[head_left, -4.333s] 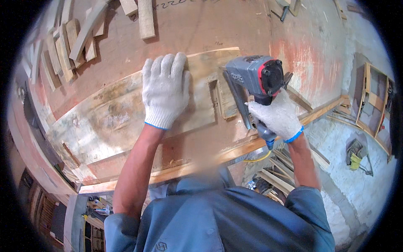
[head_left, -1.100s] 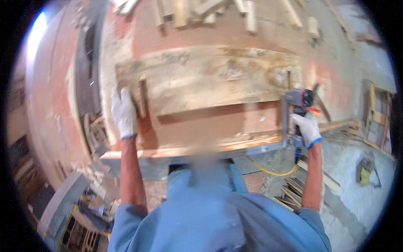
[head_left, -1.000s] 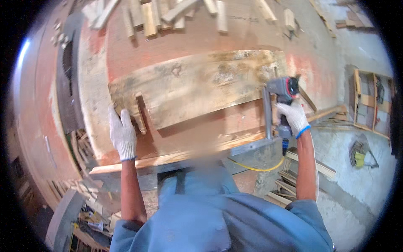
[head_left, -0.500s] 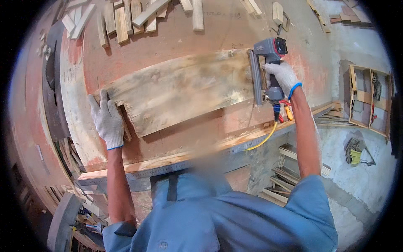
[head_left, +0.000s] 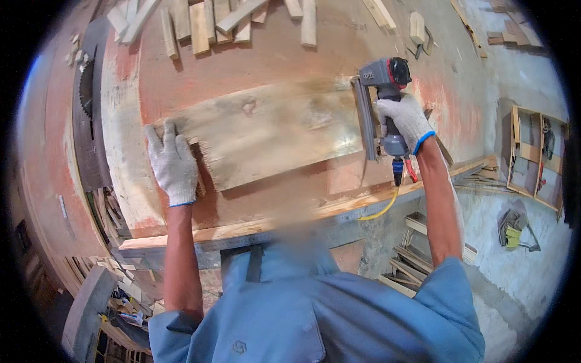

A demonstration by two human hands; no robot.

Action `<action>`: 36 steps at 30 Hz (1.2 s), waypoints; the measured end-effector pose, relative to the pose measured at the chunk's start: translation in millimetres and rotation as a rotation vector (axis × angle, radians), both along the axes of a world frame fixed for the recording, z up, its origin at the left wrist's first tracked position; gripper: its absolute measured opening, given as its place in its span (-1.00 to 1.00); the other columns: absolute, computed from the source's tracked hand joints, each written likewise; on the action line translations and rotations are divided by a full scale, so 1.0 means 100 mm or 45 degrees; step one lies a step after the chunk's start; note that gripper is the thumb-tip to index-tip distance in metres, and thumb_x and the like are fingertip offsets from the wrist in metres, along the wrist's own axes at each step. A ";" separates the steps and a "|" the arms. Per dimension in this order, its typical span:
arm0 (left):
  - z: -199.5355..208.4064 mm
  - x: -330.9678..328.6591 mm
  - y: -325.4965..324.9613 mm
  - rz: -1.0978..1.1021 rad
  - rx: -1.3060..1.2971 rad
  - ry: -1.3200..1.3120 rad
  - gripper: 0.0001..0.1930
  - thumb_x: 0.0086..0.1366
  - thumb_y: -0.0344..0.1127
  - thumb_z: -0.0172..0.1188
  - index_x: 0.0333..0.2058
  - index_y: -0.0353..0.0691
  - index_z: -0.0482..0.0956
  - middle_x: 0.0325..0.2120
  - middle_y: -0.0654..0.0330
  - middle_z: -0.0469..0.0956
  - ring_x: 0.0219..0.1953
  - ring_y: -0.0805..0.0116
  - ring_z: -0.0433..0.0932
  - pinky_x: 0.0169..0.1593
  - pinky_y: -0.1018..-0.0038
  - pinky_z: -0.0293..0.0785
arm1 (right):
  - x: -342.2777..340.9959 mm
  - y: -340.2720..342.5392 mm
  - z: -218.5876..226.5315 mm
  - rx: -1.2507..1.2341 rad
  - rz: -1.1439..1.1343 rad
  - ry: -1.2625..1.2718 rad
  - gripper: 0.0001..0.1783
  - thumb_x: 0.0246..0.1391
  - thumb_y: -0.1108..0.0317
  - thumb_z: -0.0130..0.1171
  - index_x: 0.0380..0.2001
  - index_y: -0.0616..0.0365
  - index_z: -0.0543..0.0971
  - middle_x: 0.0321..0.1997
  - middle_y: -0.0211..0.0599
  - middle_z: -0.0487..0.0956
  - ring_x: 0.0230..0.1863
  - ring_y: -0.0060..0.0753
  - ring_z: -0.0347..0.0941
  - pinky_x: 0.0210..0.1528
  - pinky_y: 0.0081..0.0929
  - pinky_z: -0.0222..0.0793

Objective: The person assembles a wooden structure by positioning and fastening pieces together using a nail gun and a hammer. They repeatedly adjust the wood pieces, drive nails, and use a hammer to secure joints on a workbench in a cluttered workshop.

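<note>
A wide, pale wooden board (head_left: 272, 133) with a ragged left end rests raised across the bench, and its shadow falls along the near edge. My left hand (head_left: 172, 163), in a white knit glove, lies at that ragged end with fingers stretched out and apart. Under the same end a short wood strip (head_left: 198, 166) shows partly beside my palm. At the board's right end my gloved right hand (head_left: 407, 118) is closed around the handle of a grey pneumatic nail gun (head_left: 378, 75). The gun's long magazine stands against the board's end. A yellow air hose (head_left: 382, 210) hangs from its handle.
Loose wood offcuts (head_left: 200, 29) lie along the bench's far side. A saw blade (head_left: 85, 91) stands in a dark slot at left. A wooden frame (head_left: 535, 157) lies at far right, and timber strips (head_left: 411, 266) are stacked below the bench's front edge (head_left: 272, 227).
The whole view has shifted, so the bench appears farther right. The nail gun has moved slightly left relative to the bench. A yellow handle beside my right wrist no longer shows.
</note>
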State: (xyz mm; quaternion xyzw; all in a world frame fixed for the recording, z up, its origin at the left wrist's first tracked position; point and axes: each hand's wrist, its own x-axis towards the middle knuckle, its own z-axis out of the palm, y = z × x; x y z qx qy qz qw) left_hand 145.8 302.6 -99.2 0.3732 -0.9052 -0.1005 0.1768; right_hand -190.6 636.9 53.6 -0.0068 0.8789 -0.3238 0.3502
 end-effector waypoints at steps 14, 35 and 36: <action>0.06 0.03 0.00 -0.007 0.088 -0.034 -0.46 0.38 -0.18 0.19 0.32 -0.12 0.48 0.43 -0.37 0.13 0.35 -0.40 0.29 0.38 -0.07 0.29 | 0.99 -1.16 0.05 -0.056 0.208 0.007 -0.78 0.11 0.26 0.30 -0.47 0.19 0.61 -0.62 -0.40 0.55 -0.63 -0.51 0.51 -0.53 -0.47 0.44; 0.06 0.10 -0.06 0.024 0.400 0.299 -0.44 0.39 -0.21 0.22 0.32 -0.22 0.41 0.44 -0.34 0.13 0.39 -0.42 0.23 0.43 -0.10 0.21 | 2.07 -2.51 0.09 0.185 0.479 0.063 -0.74 0.08 0.19 0.28 -0.46 0.20 0.62 -0.59 -0.30 0.60 -0.54 -0.46 0.55 -0.43 -0.42 0.45; 0.06 0.10 -0.06 0.026 0.445 0.349 -0.44 0.39 -0.23 0.22 0.32 -0.23 0.42 0.43 -0.35 0.15 0.39 -0.42 0.24 0.43 -0.09 0.21 | 2.03 -2.53 0.06 0.223 0.458 -0.007 -0.67 0.06 0.15 0.29 -0.34 0.25 0.65 -0.50 -0.21 0.65 -0.45 -0.39 0.59 -0.32 -0.37 0.48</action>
